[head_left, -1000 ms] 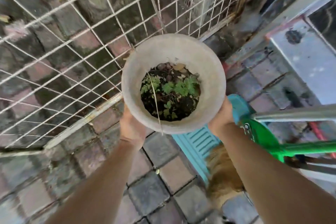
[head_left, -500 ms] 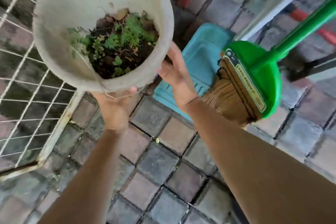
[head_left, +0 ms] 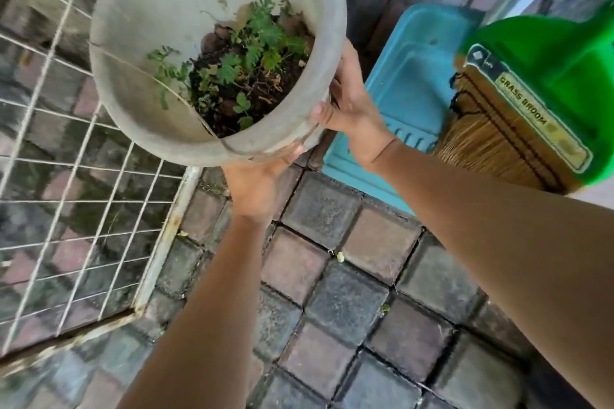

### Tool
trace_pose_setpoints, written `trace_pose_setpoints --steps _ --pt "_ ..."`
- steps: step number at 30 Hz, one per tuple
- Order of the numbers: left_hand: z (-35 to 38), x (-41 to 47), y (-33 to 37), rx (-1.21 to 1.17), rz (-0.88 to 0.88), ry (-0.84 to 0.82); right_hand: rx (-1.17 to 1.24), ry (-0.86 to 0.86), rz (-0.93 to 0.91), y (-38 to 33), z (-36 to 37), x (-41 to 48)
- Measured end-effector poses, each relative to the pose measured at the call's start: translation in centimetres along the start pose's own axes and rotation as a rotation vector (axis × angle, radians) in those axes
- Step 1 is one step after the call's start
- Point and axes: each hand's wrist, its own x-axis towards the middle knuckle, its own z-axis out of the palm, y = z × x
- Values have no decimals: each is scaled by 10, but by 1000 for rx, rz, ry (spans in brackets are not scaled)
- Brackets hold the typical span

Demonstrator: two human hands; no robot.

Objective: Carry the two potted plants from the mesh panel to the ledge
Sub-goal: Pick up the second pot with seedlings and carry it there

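Note:
A pale grey round pot (head_left: pixel 159 13) with dark soil and small green plants (head_left: pixel 252 66) is held up in the air, tilted slightly toward me. My left hand (head_left: pixel 262 176) supports it from below at the near rim. My right hand (head_left: pixel 349 100) grips its right side, thumb against the rim. The white wire mesh panel (head_left: pixel 83 209) lies flat over the paving at the left, partly under the pot. I see only one potted plant, and no ledge is in view.
A turquoise plastic dustpan (head_left: pixel 408 83) lies on the paving just right of the pot. A green-capped grass broom (head_left: pixel 518 116) rests against it at the far right. Grey and reddish paving bricks (head_left: pixel 349 309) cover the ground below my arms.
The pot has swung from the centre toward the upper left of my view and tilted. The broom and dustpan have come closer at the right. Both hands have kept their hold.

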Motion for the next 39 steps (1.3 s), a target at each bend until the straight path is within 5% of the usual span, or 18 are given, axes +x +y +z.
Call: trace_pose_setpoints --steps 8,15,33,39 --pt "-9 14 35 -27 235 -12 62 13 -46 -33 15 10" --pt "-6 -37 139 -165 242 36 34 56 -80 -154 48 0" --pt "-68 -240 628 -240 346 266 29 9 -224 -625 182 -90" --pt "-104 -325 740 -185 361 360 -42 -183 -304 -751 229 -138"
